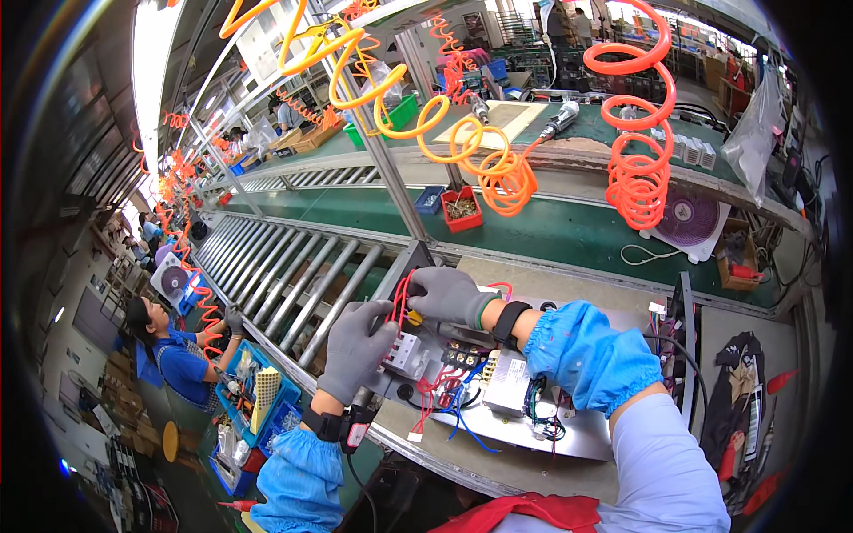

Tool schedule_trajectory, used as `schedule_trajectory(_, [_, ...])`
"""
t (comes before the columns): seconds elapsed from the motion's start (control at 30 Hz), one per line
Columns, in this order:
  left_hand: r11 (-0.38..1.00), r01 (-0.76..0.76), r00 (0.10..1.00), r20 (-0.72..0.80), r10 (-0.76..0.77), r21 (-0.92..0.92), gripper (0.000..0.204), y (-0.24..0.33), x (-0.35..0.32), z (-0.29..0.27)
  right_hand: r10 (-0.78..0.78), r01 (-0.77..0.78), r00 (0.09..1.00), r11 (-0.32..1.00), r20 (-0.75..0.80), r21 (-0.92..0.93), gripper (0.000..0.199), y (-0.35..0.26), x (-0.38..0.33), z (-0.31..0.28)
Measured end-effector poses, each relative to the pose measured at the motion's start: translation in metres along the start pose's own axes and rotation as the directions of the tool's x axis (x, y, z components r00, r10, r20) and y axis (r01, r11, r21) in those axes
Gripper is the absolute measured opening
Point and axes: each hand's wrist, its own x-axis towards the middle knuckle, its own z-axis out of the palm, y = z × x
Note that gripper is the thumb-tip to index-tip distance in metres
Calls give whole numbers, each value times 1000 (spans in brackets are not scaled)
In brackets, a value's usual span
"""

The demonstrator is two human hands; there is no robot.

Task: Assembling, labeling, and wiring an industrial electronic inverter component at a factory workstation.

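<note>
Both hands wear grey knit gloves and meet over a metal chassis plate (569,441) with electrical parts on it. My left hand (354,348) is closed on a small bundle of red wires (400,298), just above a white circuit breaker (407,354). From the right, my right hand (451,297) pinches the same red wires; its fingertips are partly hidden. A yellow piece (414,317) shows below its fingers. Beside the breaker are a dark terminal block (464,356), loose blue wires (458,401) and a silver power supply box (506,385).
A roller conveyor (293,275) runs off to the far left. Blue bins (258,391) stand at the left, near a co-worker (178,355) in blue. Coiled orange air hoses (638,133) hang overhead. A red bin of small hardware (461,210) sits beyond the hands. Dark cloth (736,373) and tools lie right.
</note>
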Motion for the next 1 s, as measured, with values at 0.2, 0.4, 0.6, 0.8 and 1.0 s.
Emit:
schedule_trajectory(0.2, [1000,18,1000,1,-18,-21,36,4,-1,-3,-54,55,998,996,-23,76,31,6,1,7])
schedule_trajectory(0.4, [1000,0,1000,-5,0,-30,35,1,-1,-1,-61,67,996,991,-60,117,27,11,2,7])
schedule_trajectory(0.6, [1000,-2,1000,-9,2,-22,36,-1,-1,-2,-80,94,993,981,-88,171,24,9,1,8])
schedule_trajectory(0.8, [1000,-13,999,-30,12,-7,37,0,-1,1,-146,160,979,983,-144,89,24,12,3,14])
schedule_trajectory(1.0, [1000,-24,998,-55,24,0,39,-2,1,2,-26,14,998,974,-52,-224,37,4,5,3])
